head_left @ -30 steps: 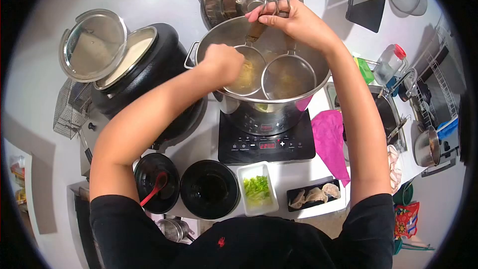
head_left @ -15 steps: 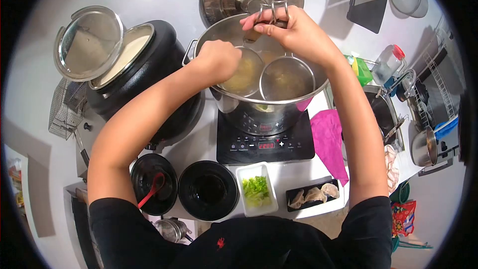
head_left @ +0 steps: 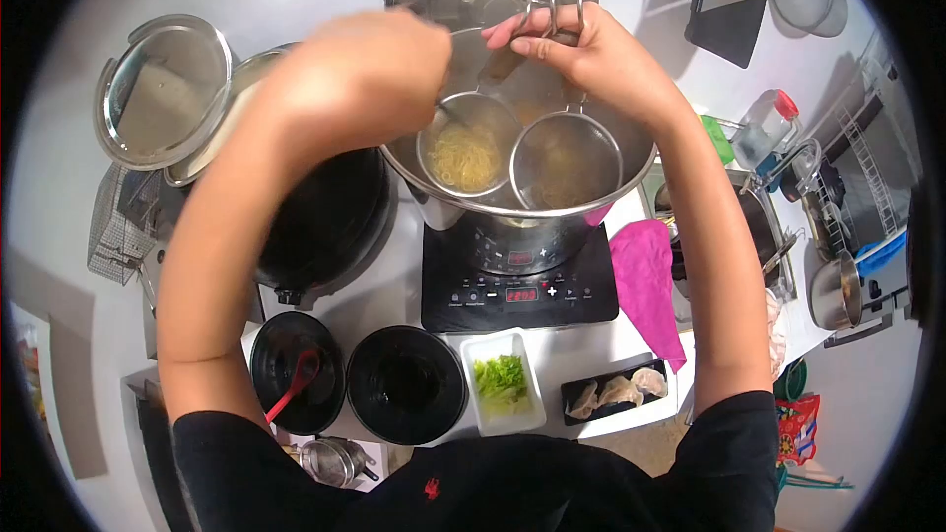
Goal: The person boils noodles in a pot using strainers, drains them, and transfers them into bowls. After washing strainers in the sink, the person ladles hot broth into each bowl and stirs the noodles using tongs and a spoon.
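Note:
My right hand [head_left: 564, 45] is closed round the handles of two noodle strainers at the far side of a big steel pot [head_left: 473, 205]. The left strainer [head_left: 513, 153] holds yellow noodles [head_left: 465, 158], raised out of the liquid. Cloudy liquid covers the contents of the right strainer [head_left: 567, 163]. My left hand [head_left: 384, 69], smeared by motion, is a fist above the pot's left rim. A thin dark utensil [head_left: 454, 118] slants from it towards the noodles; its kind is unclear.
The pot stands on a black induction cooker [head_left: 522, 310]. In front are a black bowl [head_left: 407, 384], another with a red spoon [head_left: 304, 374], a white dish of chopped greens [head_left: 503, 384] and a black tray of dumplings [head_left: 619, 392]. A large black pot [head_left: 330, 227] stands left, a sink [head_left: 734, 212] right.
My left hand has lifted and moved left, away from the strainer. The left strainer's noodles now show clearly above the liquid. My right hand keeps its hold on the handles.

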A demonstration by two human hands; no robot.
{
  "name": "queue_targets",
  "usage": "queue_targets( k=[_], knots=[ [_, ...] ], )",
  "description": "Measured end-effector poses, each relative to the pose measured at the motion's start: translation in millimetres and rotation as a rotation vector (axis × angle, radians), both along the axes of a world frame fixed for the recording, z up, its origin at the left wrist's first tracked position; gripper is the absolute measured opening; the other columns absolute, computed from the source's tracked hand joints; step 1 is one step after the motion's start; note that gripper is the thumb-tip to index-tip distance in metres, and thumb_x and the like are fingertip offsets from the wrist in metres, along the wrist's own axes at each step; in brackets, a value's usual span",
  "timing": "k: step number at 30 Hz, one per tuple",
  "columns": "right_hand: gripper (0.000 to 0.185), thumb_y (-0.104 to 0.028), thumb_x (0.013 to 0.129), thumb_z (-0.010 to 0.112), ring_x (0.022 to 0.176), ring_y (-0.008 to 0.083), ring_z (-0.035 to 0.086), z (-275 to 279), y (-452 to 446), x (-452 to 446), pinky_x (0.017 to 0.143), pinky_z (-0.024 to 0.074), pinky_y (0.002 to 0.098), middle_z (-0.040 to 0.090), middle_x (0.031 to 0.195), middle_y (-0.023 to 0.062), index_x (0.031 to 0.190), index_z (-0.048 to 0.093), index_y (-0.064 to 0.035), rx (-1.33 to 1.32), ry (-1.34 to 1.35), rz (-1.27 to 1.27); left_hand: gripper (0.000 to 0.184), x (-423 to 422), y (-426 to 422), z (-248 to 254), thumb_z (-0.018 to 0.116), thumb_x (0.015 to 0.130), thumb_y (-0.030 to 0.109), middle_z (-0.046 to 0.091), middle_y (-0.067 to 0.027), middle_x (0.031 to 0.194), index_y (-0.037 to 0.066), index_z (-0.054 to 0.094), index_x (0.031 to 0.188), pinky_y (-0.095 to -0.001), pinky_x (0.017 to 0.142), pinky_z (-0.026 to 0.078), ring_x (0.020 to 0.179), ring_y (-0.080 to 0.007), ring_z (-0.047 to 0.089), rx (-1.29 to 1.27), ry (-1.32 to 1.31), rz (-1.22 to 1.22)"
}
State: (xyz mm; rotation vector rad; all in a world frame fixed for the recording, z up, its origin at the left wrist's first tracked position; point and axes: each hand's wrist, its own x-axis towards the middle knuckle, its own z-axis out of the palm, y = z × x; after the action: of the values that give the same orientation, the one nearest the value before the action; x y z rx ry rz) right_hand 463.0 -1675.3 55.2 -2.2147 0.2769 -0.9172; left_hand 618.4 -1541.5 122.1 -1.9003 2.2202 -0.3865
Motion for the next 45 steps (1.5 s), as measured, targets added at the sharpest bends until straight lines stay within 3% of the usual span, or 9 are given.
queue_targets(
  k=[3, 4, 6, 18, 28, 31, 38, 42, 45],
  knots=[
    [0.014, -0.008, 0.084, 0.057, 0.074, 0.0095, 0.056, 1, -4, 2, 0.073, 0.0453, 0.0259, 0.066, 0.082, 0.0027, 0.090, 0.067, -0.0013, -0.032, -0.006, -0.004, 0.016, -6, 9, -22, 0.057, 0.074, 0.010, 0.066, -0.0131, 0.085, 0.006, 0.069, 0.084, -0.0374, 0.075, 0.049, 0.081, -0.0288, 0.062, -0.376, -0.135, -0.564],
    [0.014, -0.008, 0.084, 0.057, 0.073, 0.0094, 0.055, 1, -4, 2, 0.072, 0.0452, 0.0256, 0.065, 0.081, 0.0027, 0.090, 0.067, -0.0019, -0.057, -0.003, -0.011, 0.019, -11, -9, -40, 0.055, 0.073, 0.009, 0.066, -0.0128, 0.088, 0.006, 0.069, 0.086, -0.0372, 0.075, 0.049, 0.083, -0.0282, 0.063, -0.137, 0.046, -0.598],
    [0.013, -0.009, 0.084, 0.057, 0.072, 0.0096, 0.055, 2, 0, 0, 0.071, 0.0451, 0.0258, 0.065, 0.079, 0.0032, 0.090, 0.067, -0.0027, -0.068, 0.017, -0.030, 0.020, -49, -36, -65, 0.051, 0.075, 0.009, 0.064, -0.0208, 0.083, -0.002, 0.066, 0.082, -0.0403, 0.072, 0.051, 0.080, -0.0323, 0.064, 0.308, -0.020, -0.159],
    [0.013, -0.009, 0.084, 0.057, 0.060, 0.0084, 0.049, -3, 6, 0, 0.059, 0.0418, 0.0252, 0.055, 0.062, 0.0016, 0.090, 0.067, -0.0038, -0.072, 0.015, -0.072, 0.015, -44, -62, -105, 0.054, 0.072, 0.005, 0.064, -0.0215, 0.079, -0.005, 0.064, 0.077, -0.0416, 0.066, 0.052, 0.076, -0.0331, 0.065, -0.004, 0.158, -0.427],
    [0.015, -0.009, 0.083, 0.057, 0.068, 0.0092, 0.054, 1, 8, -1, 0.066, 0.0448, 0.0259, 0.063, 0.073, 0.0025, 0.092, 0.068, -0.0052, -0.030, 0.031, -0.047, 0.015, -42, -80, -111, 0.052, 0.074, 0.006, 0.063, -0.0219, 0.081, -0.004, 0.063, 0.078, -0.0428, 0.062, 0.051, 0.071, -0.0341, 0.064, -0.167, 0.330, -0.381],
    [0.018, -0.006, 0.088, 0.053, 0.102, 0.0128, 0.057, 6, 9, -6, 0.093, 0.0402, 0.0266, 0.066, 0.103, 0.0045, 0.099, 0.066, -0.0012, 0.038, 0.144, -0.065, 0.017, -47, -74, -113, 0.053, 0.073, 0.007, 0.062, -0.0216, 0.082, -0.004, 0.063, 0.080, -0.0422, 0.061, 0.051, 0.071, -0.0354, 0.063, 0.050, 0.140, -0.517],
    [0.017, -0.007, 0.086, 0.054, 0.092, 0.0112, 0.056, 7, 7, -7, 0.087, 0.0418, 0.0262, 0.065, 0.096, 0.0047, 0.097, 0.066, -0.0016, 0.024, 0.133, -0.057, 0.015, -46, -85, -126, 0.053, 0.072, 0.005, 0.063, -0.0211, 0.078, -0.003, 0.065, 0.075, -0.0457, 0.063, 0.051, 0.069, -0.0352, 0.063, -0.159, 0.165, -0.593],
    [0.018, -0.008, 0.087, 0.054, 0.087, 0.0081, 0.056, 7, -2, -12, 0.081, 0.0438, 0.0237, 0.066, 0.091, 0.0020, 0.098, 0.066, -0.0023, 0.089, 0.129, -0.034, 0.016, -49, -48, -62, 0.054, 0.073, 0.010, 0.066, -0.0180, 0.081, 0.004, 0.067, 0.078, -0.0417, 0.071, 0.052, 0.080, -0.0332, 0.065, 0.139, -0.073, -0.262],
    [0.018, -0.011, 0.088, 0.055, 0.075, 0.0037, 0.053, 13, 4, -16, 0.067, 0.0424, 0.0190, 0.065, 0.091, -0.0019, 0.100, 0.066, -0.0037, 0.001, 0.180, -0.122, 0.015, -2, -31, 4, 0.056, 0.071, 0.011, 0.065, -0.0186, 0.080, 0.003, 0.067, 0.077, -0.0392, 0.067, 0.050, 0.075, -0.0319, 0.064, -0.075, 0.123, -0.495]
  ],
)
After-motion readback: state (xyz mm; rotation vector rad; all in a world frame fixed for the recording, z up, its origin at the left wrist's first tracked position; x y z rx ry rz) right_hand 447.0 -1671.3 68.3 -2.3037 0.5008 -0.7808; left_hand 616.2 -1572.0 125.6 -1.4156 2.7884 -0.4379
